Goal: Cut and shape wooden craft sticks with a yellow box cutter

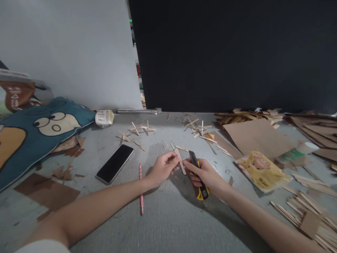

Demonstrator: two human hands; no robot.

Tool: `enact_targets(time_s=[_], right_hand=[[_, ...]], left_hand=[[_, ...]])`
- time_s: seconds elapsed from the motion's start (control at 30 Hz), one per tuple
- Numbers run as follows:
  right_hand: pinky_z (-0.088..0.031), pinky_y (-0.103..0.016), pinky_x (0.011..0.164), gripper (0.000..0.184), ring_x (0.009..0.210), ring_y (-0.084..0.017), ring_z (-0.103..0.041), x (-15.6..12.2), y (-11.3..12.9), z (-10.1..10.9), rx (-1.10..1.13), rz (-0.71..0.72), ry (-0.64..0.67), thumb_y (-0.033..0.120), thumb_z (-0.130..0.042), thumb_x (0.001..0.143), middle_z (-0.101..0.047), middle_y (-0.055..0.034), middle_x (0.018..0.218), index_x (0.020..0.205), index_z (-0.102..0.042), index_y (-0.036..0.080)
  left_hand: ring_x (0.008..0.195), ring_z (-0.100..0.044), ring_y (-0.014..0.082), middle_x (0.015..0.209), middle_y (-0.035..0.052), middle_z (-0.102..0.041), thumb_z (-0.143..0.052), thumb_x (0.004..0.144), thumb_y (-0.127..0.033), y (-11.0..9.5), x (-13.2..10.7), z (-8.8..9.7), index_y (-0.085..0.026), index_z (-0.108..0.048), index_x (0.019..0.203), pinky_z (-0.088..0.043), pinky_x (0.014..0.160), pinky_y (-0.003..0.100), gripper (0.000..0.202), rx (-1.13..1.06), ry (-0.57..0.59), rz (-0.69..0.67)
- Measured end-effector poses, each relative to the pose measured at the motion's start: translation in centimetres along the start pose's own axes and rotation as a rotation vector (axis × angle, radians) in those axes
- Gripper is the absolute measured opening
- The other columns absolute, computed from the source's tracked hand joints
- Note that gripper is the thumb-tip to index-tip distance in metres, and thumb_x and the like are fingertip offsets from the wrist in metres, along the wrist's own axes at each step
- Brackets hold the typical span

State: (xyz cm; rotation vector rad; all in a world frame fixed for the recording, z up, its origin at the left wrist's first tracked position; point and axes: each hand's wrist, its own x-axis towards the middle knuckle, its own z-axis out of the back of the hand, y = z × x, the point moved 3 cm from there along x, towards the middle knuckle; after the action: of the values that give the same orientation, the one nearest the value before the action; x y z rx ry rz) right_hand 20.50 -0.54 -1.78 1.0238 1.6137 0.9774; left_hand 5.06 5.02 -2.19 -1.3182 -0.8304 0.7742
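Note:
My left hand (163, 166) pinches a wooden craft stick (180, 162) between thumb and fingers, over the middle of the grey table. Close on its right, my right hand (204, 173) is wrapped round a black and yellow utility knife (202, 188). The knife's dark front end points up and away from me. The right fingertips are near the stick's lower end; whether they touch it I cannot tell. Another thin stick (182, 149) lies just beyond the hands. A pink pencil (141, 189) lies partly under my left forearm.
A smartphone (115, 163) and a blue cartoon cushion (52, 126) are on the left. Crossed-stick pieces (147, 128) stand at the back. To the right are a yellow packet (263, 171), cardboard (256, 137), a green-and-white bottle (297, 153) and piled craft sticks (305, 207). A black panel (237, 56) stands behind.

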Motion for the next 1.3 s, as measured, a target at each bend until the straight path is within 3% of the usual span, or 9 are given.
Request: enact_targets(time_s=[0.2, 0.33, 0.5, 0.7, 0.83, 0.9, 1.0, 1.13, 1.3], right_hand=[[-0.021, -0.019, 0.04, 0.056, 0.046, -0.004, -0.022, -0.2, 0.3, -0.1, -0.036, 0.018, -0.027, 0.068, -0.085, 0.069, -0.033, 0.0124, 0.055, 0.086, -0.056, 0.022], [-0.023, -0.019, 0.038, 0.059, 0.043, -0.004, -0.024, -0.1, 0.8, 0.3, -0.064, 0.078, -0.132, 0.068, -0.087, 0.064, -0.033, 0.0128, 0.052, 0.084, -0.059, 0.021], [-0.024, -0.021, 0.037, 0.06, 0.04, -0.005, -0.027, 0.0, 1.2, 0.9, -0.09, 0.163, -0.25, 0.074, -0.083, 0.063, -0.031, 0.0125, 0.049, 0.08, -0.059, 0.021], [-0.027, -0.022, 0.036, 0.058, 0.039, -0.006, -0.028, 0.2, 1.8, 1.3, -0.262, 0.167, -0.208, 0.074, -0.079, 0.067, -0.034, 0.0114, 0.05, 0.081, -0.058, 0.022], [-0.03, -0.019, 0.036, 0.056, 0.041, -0.008, -0.033, -0.1, 2.3, 1.8, -0.252, 0.227, -0.277, 0.074, -0.069, 0.078, -0.039, 0.0128, 0.056, 0.099, -0.049, 0.026], [-0.03, -0.018, 0.035, 0.05, 0.04, -0.008, -0.034, -0.6, 2.5, 1.5, -0.223, 0.264, -0.296, 0.073, -0.06, 0.087, -0.04, 0.014, 0.055, 0.097, -0.041, 0.028], [-0.038, -0.02, 0.034, 0.047, 0.036, -0.009, -0.04, -1.4, 2.7, 0.1, -0.273, 0.271, -0.214, 0.07, -0.057, 0.09, -0.044, 0.0128, 0.054, 0.089, -0.037, 0.028], [-0.048, -0.025, 0.034, 0.045, 0.037, -0.012, -0.053, -2.1, 2.5, -2.0, -0.246, 0.193, -0.073, 0.069, -0.06, 0.087, -0.057, 0.0066, 0.062, 0.088, -0.05, 0.024], [-0.053, -0.026, 0.037, 0.044, 0.039, -0.01, -0.054, -2.4, 2.3, -2.7, -0.21, 0.203, -0.063, 0.066, -0.061, 0.088, -0.06, 0.0037, 0.068, 0.084, -0.06, 0.022]], left_hand=[[0.055, -0.047, 0.0093, 0.066, -0.0034, -0.053, -0.061, 0.093, -0.061, 0.1, -0.1, 0.1, -0.018, -0.056, 0.078, -0.038, 0.054, 0.023, 0.045, -0.046, -0.026, -0.016], [0.055, -0.048, 0.0089, 0.068, -0.0023, -0.056, -0.063, 0.092, -0.062, 0.1, -0.1, 0.2, -0.018, -0.057, 0.08, -0.039, 0.053, 0.023, 0.046, -0.089, -0.018, -0.03], [0.05, -0.047, 0.0081, 0.065, -0.0023, -0.055, -0.063, 0.091, -0.059, -0.5, -0.7, 0.0, -0.019, -0.052, 0.075, -0.037, 0.05, 0.022, 0.044, -0.082, 0.081, -0.02], [0.053, -0.048, 0.0102, 0.06, 0.0001, -0.055, -0.051, 0.097, -0.054, -1.0, -1.1, -0.3, -0.019, -0.054, 0.069, -0.036, 0.051, 0.024, 0.045, 0.087, 0.221, -0.03], [0.05, -0.044, 0.0103, 0.06, -0.0026, -0.053, -0.043, 0.1, -0.063, -0.4, -0.7, -0.4, -0.02, -0.056, 0.084, -0.033, 0.049, 0.024, 0.048, 0.02, 0.135, 0.018], [0.05, -0.042, 0.0102, 0.061, -0.0041, -0.051, -0.043, 0.099, -0.068, -0.1, -0.6, -0.4, -0.021, -0.053, 0.087, -0.033, 0.049, 0.023, 0.049, -0.028, 0.065, 0.032], [0.051, -0.041, 0.0101, 0.063, -0.0055, -0.048, -0.04, 0.1, -0.069, 0.1, -0.7, -0.5, -0.022, -0.049, 0.088, -0.033, 0.05, 0.023, 0.05, -0.007, 0.033, 0.001], [0.055, -0.043, 0.0109, 0.064, -0.0052, -0.048, -0.031, 0.105, -0.064, -0.2, -1.1, -0.3, -0.022, -0.046, 0.085, -0.035, 0.054, 0.025, 0.049, 0.172, 0.065, -0.106], [0.056, -0.044, 0.012, 0.063, -0.0053, -0.048, -0.028, 0.107, -0.06, -0.7, -1.4, -0.3, -0.023, -0.041, 0.081, -0.034, 0.057, 0.027, 0.047, 0.309, 0.108, -0.124]])
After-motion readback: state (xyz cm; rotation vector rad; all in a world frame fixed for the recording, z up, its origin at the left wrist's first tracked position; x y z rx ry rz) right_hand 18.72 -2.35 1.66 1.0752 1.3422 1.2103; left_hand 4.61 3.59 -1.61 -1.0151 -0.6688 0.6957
